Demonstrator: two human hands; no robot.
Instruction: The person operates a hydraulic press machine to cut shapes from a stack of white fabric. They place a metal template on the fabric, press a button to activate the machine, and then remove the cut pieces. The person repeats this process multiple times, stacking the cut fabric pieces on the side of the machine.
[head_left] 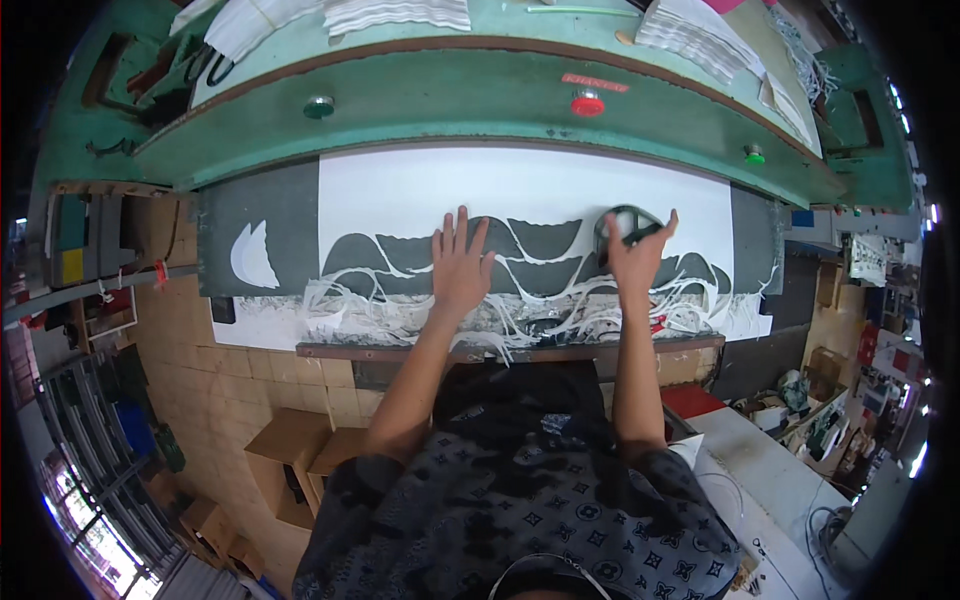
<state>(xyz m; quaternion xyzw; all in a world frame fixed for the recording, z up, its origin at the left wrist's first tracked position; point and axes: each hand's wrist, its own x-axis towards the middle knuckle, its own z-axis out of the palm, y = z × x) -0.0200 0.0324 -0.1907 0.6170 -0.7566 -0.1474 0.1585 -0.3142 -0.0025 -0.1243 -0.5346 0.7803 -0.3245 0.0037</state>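
A white sheet [400,185] lies on the dark grey machine bed [260,185], its near edge cut into scalloped gaps. On the sheet's cut edge rests my left hand [462,265], flat with fingers spread. My right hand [636,265] grips a dark, curved cutting die [602,237] that sits at the sheet's edge, right of my left hand. Thin, curling white offcut strips [520,315] hang along the near side of the bed below both hands. A small stack of cut, curved white pieces [253,257] lies at the left end.
A green machine beam [450,115] spans just beyond the sheet, bearing a red push button [588,103] and green ones. White stacks [397,12] lie on top of it. Cardboard boxes [290,440] stand on the floor at lower left; a pale table [765,500] is at lower right.
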